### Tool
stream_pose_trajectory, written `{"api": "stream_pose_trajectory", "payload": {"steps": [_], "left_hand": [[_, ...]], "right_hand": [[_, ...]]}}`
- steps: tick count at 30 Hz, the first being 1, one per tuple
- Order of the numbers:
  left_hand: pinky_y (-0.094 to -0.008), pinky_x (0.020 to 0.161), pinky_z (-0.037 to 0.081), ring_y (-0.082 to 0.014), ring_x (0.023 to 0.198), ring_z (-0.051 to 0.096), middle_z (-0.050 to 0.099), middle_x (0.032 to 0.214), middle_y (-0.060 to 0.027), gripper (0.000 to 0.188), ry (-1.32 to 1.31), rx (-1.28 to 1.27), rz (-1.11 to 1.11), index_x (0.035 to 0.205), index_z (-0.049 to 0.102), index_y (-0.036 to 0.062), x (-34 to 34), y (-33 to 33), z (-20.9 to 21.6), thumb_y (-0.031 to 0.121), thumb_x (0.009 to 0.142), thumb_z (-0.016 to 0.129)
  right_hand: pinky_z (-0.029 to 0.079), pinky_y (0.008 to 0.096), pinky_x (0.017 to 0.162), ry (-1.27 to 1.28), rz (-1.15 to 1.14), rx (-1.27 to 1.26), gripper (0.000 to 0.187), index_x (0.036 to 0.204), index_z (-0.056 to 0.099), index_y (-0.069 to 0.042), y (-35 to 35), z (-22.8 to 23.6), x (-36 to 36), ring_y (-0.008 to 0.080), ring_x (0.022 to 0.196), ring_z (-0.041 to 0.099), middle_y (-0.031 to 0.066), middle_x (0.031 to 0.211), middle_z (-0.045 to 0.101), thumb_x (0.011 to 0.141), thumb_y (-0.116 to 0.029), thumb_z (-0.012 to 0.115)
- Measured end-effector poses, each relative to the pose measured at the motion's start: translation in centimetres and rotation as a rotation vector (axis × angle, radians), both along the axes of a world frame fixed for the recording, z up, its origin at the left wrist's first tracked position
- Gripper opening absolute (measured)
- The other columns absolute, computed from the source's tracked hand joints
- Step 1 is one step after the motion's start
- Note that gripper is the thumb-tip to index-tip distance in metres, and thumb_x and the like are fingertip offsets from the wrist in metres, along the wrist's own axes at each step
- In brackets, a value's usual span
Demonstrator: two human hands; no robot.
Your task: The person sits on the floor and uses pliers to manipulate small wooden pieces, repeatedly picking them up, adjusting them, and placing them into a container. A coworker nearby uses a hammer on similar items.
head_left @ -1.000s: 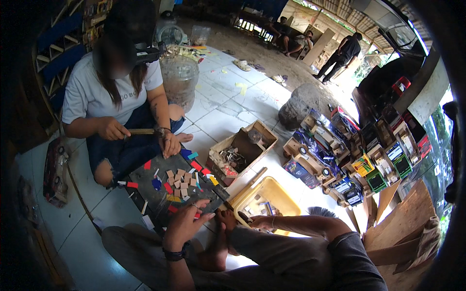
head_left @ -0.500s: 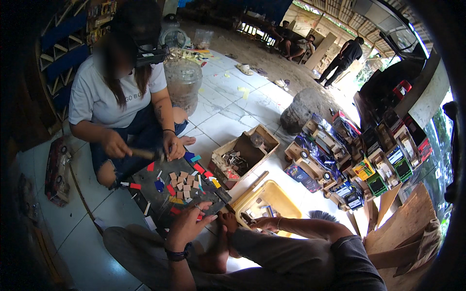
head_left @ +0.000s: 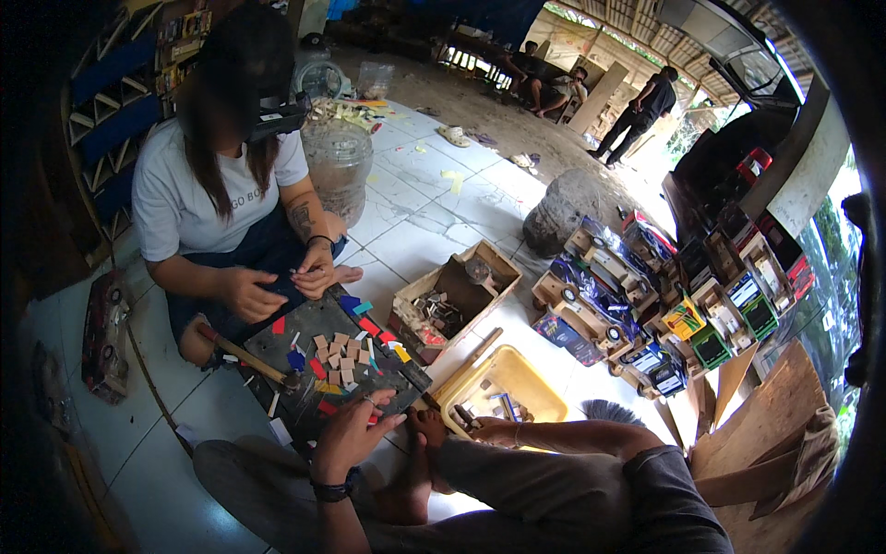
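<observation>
My left hand hovers palm inward over the near edge of a dark board, its fingers apart. A small red piece shows between thumb and fingers; whether it touches the hand I cannot tell. Several tan wooden blocks lie grouped on the board, among red, blue, white and yellow scraps. At the near left rim of a yellow plastic tub is my right hand, its fingertips hidden among small pieces inside. A hammer rests on the board's left side, near a co-worker.
Across the board sits a co-worker, whose hands pinch something tiny. A wooden box with small parts stands beyond the tub. Several toy trucks are piled at the right, near a rock-like lump. Another toy vehicle stands far left.
The co-worker has put the hammer down on the board and now works a tiny thing with both hands. The view has shifted slightly; my own hands stay nearly in place.
</observation>
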State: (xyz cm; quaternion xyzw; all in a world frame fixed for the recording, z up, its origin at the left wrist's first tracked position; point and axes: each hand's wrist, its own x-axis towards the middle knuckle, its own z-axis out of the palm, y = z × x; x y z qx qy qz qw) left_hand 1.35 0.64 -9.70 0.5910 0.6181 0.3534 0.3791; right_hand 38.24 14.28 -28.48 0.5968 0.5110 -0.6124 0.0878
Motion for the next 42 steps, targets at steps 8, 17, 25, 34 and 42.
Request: {"api": "stream_pose_trajectory", "payload": {"steps": [8, 17, 25, 34, 42], "left_hand": [[-0.0398, 0.089, 0.056, -0.0311, 0.108, 0.07, 0.07, 0.12, -0.0187, 0.048, -0.05, 0.001, -0.022, 0.134, 0.06, 0.0078, -0.1, -0.1, -0.2, 0.03, 0.094, 0.074], [-0.0393, 0.089, 0.056, -0.0315, 0.108, 0.07, 0.069, 0.12, -0.0192, 0.049, -0.055, 0.04, 0.01, 0.134, 0.06, 0.006, -0.7, -0.2, -0.6, 0.029, 0.094, 0.074], [-0.0387, 0.09, 0.056, -0.0298, 0.108, 0.07, 0.07, 0.118, -0.0186, 0.047, -0.03, 0.018, 0.013, 0.133, 0.061, 0.0062, -0.5, -0.4, 0.4, 0.028, 0.094, 0.075], [-0.0378, 0.089, 0.055, -0.0278, 0.109, 0.07, 0.07, 0.121, -0.0173, 0.047, -0.013, 0.057, 0.005, 0.135, 0.06, 0.0063, -0.6, -0.3, 0.4, 0.029, 0.095, 0.073], [-0.0354, 0.088, 0.056, -0.0231, 0.105, 0.07, 0.072, 0.119, -0.0138, 0.046, -0.06, 0.079, -0.005, 0.136, 0.061, 0.0069, 0.3, 0.1, 0.5, 0.023, 0.095, 0.074]], "right_hand": [[0.053, 0.0432, 0.064, 0.034, -0.128, -0.018, 0.018, 0.093, 0.062, -0.001, 1.5, -2.0, -0.3, 0.0211, 0.076, 0.059, 0.0088, 0.083, 0.059, 0.088, -0.014, 0.072], [0.053, 0.0409, 0.064, -0.015, 0.058, -0.073, 0.022, 0.095, 0.064, -0.003, 0.9, -0.5, -0.3, 0.0189, 0.076, 0.059, 0.0054, 0.085, 0.06, 0.09, -0.022, 0.075], [0.052, 0.0401, 0.064, -0.047, 0.107, -0.051, 0.025, 0.097, 0.065, -0.003, 0.8, -0.1, -0.4, 0.0184, 0.077, 0.059, 0.0047, 0.086, 0.061, 0.092, -0.026, 0.075], [0.046, 0.0299, 0.069, 0.025, 0.092, -0.008, 0.036, 0.101, 0.072, -0.008, 1.4, 3.4, 1.0, 0.0121, 0.077, 0.057, 0.0003, 0.09, 0.067, 0.095, -0.043, 0.071], [0.059, 0.0374, 0.079, 0.283, -0.096, -0.071, 0.041, 0.122, 0.067, -0.008, 6.0, 7.5, 3.4, 0.0123, 0.09, 0.065, 0.001, 0.105, 0.067, 0.097, -0.041, 0.072]]}}
